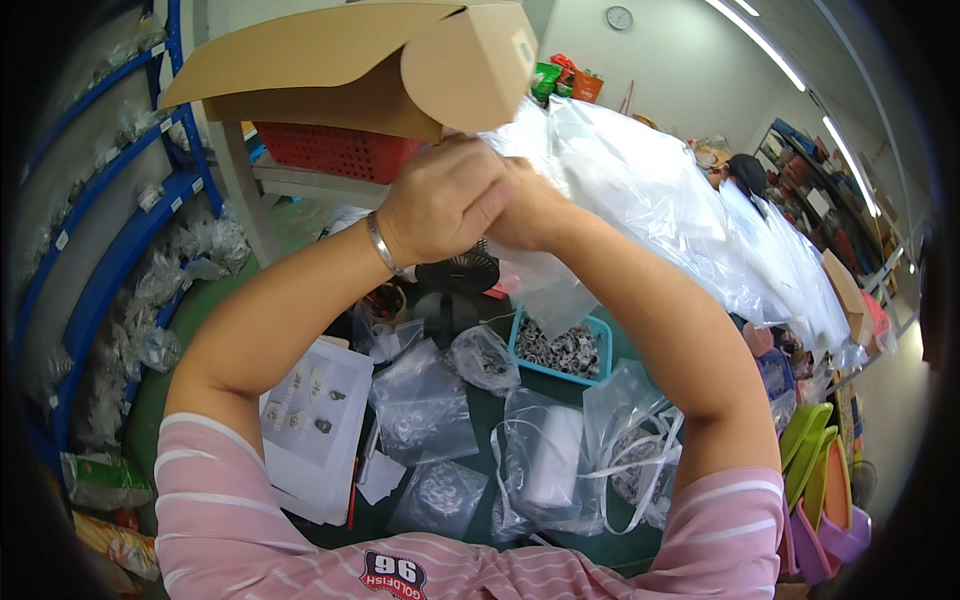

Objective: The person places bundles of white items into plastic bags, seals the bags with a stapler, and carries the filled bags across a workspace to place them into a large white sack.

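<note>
Both my arms reach forward over the table, and my hands meet in front of an open cardboard box. My left hand is closed, with a metal bangle at its wrist. Pressed against it, my right hand is partly covered by the left one. Whatever they grip is hidden between the fingers. Just below the right hand a clear plastic bag shows, its lower end over a blue tray of small grey parts. I cannot tell whether the bag is held. A black fan stands beneath my hands.
Clear bags, a white roll and papers with pictures lie on the green table. A red basket sits behind the box. Blue shelves stand left; large plastic sacks and a person are farther right.
</note>
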Motion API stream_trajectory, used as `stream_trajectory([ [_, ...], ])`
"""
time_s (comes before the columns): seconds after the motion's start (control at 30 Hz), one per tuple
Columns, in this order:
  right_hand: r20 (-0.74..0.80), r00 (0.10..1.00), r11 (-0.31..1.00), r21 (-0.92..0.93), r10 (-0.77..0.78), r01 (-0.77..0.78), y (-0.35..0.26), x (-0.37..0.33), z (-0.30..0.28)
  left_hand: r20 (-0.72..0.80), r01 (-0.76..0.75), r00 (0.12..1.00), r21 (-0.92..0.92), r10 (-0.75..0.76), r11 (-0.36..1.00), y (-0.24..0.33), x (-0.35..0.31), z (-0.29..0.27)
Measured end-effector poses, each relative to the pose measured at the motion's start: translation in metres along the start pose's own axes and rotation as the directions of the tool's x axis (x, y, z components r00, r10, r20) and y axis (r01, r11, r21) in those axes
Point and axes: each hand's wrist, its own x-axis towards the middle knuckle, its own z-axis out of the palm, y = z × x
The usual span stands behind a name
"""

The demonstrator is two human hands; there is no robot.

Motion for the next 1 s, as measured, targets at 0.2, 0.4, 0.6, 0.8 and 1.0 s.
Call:
stream_trajectory([
  [0.2,0.118,0.952,0.821,0.485,0.282,-0.303,0.006,-0.032,-0.078,0.072,0.28,0.957,0.022,-0.281,0.96,-0.007,0.019,0.021],
  [0.4,-0.13,0.888,0.797,-0.397,0.441,-0.455,0.032,-0.065,-0.076,0.566,0.24,0.722,0.335,-0.398,0.911,0.005,0.058,0.027],
  [0.6,-0.294,0.726,0.763,0.016,0.621,-0.646,0.072,-0.039,-0.084,0.616,0.432,0.586,0.313,-0.527,0.846,-0.039,0.079,0.072],
  [0.8,-0.699,0.477,0.835,0.344,0.534,-0.43,0.115,-0.01,-0.083,0.792,0.235,0.424,0.373,-0.44,0.898,-0.037,0.074,0.081],
  [1.0,-0.559,0.767,0.907,0.415,0.316,-0.071,0.053,-0.026,-0.034,0.844,0.2,0.469,0.183,-0.258,0.962,-0.051,0.069,0.075],
])
